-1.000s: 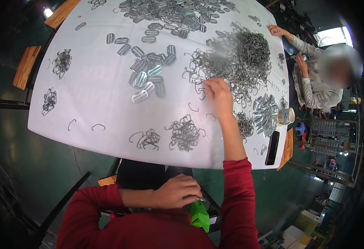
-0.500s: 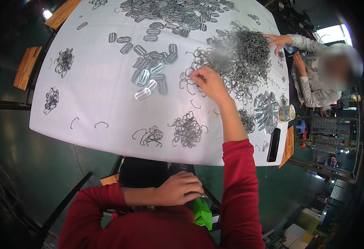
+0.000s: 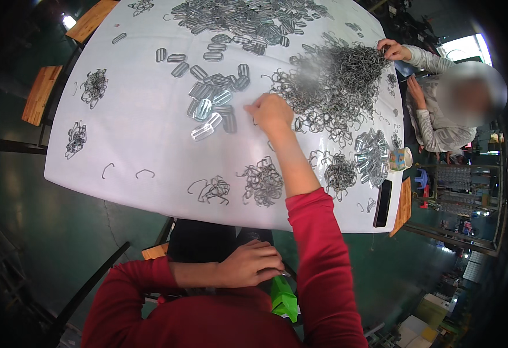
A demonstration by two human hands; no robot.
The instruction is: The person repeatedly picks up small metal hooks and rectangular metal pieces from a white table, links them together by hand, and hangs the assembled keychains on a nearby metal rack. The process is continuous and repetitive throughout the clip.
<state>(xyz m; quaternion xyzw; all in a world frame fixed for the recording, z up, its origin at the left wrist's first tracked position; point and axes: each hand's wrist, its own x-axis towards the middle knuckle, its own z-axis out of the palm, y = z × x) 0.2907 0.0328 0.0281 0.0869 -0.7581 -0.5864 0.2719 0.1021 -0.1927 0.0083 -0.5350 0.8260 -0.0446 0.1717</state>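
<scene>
R hand (image 3: 272, 113) is out over the worktop (image 3: 132, 130), betw. two lots of metal parts: big wire hook heap (image 3: 355, 66) to its R and far side, slotted buckle cluster (image 3: 203, 109) to its L. Fingers bunched narrow, tips pointing L, away from the heap & twd the buckles; can't tell if a hook is pinched, palm side hidden. Short bit of wire (image 3: 255, 121) shows just below the fingers, rest of it covered by the hand. Nearest part L of the tips = upright-lying buckle (image 3: 229, 123), near but apart, long axis running roughly away from the person; next to it, nearer the person, a pale buckle (image 3: 207, 127) lies aslant, near end to L, far end to R. Heap's near L fringe is just beside the knuckles; hooks there tangled, no common axis. R hand much nearer to both lots; L hand (image 3: 252, 265) is off the worktop, low at the lap, fingers curled, grip can't be told, green item (image 3: 284, 298) just below it. Nearer the person, approx. below R hand: small hook pile (image 3: 263, 182), w/ looser hook pile (image 3: 211, 190) to its L. Co-worker's hand (image 3: 394, 50) is at the heap's far R edge, well apart from R hand.
</scene>
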